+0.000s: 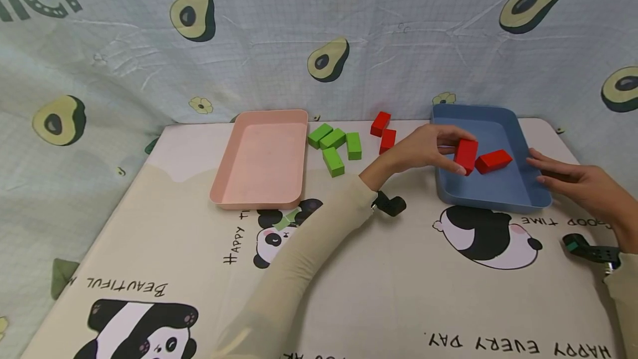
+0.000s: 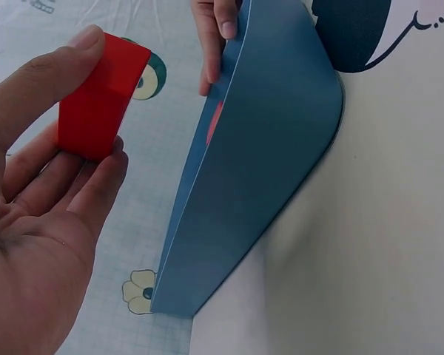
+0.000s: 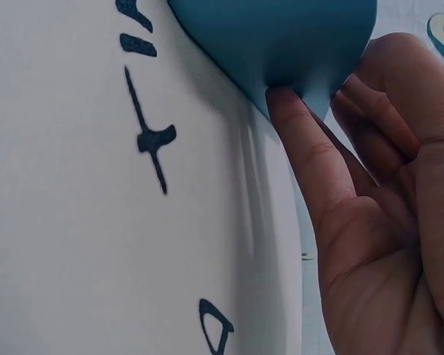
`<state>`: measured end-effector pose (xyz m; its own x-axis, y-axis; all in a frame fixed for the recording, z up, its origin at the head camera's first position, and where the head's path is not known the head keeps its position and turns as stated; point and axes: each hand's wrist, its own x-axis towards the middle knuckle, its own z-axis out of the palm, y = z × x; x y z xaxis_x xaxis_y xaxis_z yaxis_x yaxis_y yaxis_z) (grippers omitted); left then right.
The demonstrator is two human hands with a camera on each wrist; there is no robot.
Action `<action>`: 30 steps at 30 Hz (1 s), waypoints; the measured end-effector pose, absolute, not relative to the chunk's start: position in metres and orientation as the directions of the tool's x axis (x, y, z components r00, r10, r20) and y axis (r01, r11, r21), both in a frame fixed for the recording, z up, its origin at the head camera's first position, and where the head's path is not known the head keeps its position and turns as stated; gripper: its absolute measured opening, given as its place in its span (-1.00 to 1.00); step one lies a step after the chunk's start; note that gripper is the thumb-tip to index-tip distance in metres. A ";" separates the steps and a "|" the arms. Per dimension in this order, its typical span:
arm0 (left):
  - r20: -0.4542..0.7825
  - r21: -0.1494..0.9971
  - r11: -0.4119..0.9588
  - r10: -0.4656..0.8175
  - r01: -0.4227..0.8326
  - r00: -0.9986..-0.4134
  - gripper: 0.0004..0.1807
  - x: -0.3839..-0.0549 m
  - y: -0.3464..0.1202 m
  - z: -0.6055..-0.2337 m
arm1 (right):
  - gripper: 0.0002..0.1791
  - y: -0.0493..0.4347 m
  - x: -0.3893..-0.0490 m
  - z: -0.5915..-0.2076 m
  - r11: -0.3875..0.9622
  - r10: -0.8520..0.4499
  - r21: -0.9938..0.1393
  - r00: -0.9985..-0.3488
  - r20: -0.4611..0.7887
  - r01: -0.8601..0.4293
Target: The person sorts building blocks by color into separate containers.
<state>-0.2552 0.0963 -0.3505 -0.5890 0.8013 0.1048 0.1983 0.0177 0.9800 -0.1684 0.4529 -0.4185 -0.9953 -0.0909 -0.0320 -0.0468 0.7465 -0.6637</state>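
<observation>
My left hand [image 1: 432,147] pinches a red block [image 1: 466,156] between thumb and fingers, held over the left part of the blue tray [image 1: 508,190]. The left wrist view shows the same red block [image 2: 103,96] raised beside the tray's rim, thumb on one face and fingers behind. Inside the tray lies another red block [image 1: 493,161]. At the tray's right side my right hand [image 1: 580,181] touches the outer wall with its fingers extended; the right wrist view has a fingertip [image 3: 285,100] against the blue wall.
A pink tray [image 1: 264,159] stands at the left back. Several green blocks [image 1: 333,161] lie between the trays, beside two red blocks [image 1: 381,123], one partly behind my left wrist. The table [image 1: 389,281] wears a panda-print cover, and an avocado-print curtain [image 1: 269,43] hangs behind it.
</observation>
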 end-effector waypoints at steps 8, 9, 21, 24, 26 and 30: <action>0.116 0.973 0.024 0.806 0.228 -0.580 -0.36 -0.260 0.101 -0.355 | -0.35 0.453 -0.169 -0.418 0.742 -0.089 -0.670 -0.995 -0.050 -0.032; 0.115 0.971 0.031 0.806 0.235 -0.580 -0.35 -0.260 0.102 -0.355 | -0.35 0.453 -0.170 -0.418 0.742 -0.090 -0.670 -0.995 -0.050 -0.033; 0.081 0.959 0.100 0.803 0.267 -0.591 -0.35 -0.259 0.107 -0.355 | -0.35 0.453 -0.169 -0.417 0.761 -0.101 -0.647 -0.994 -0.043 -0.049; 0.074 0.956 0.112 0.802 0.272 -0.593 -0.35 -0.260 0.108 -0.354 | -0.35 0.453 -0.169 -0.416 0.748 -0.105 -0.662 -0.993 -0.045 -0.049; 0.070 0.956 0.116 0.802 0.269 -0.593 -0.35 -0.260 0.109 -0.353 | -0.35 0.452 -0.169 -0.416 0.742 -0.107 -0.668 -0.993 -0.048 -0.047; 0.044 0.954 0.145 0.800 0.264 -0.599 -0.37 -0.262 0.113 -0.352 | -0.35 0.453 -0.171 -0.416 0.736 -0.101 -0.676 -0.993 -0.057 -0.036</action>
<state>-0.2625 0.1125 -0.3519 -0.5985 0.7999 0.0445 0.2641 0.1446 0.9536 -0.1708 0.4530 -0.4165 -0.9933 -0.1007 -0.0572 -0.0357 0.7359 -0.6762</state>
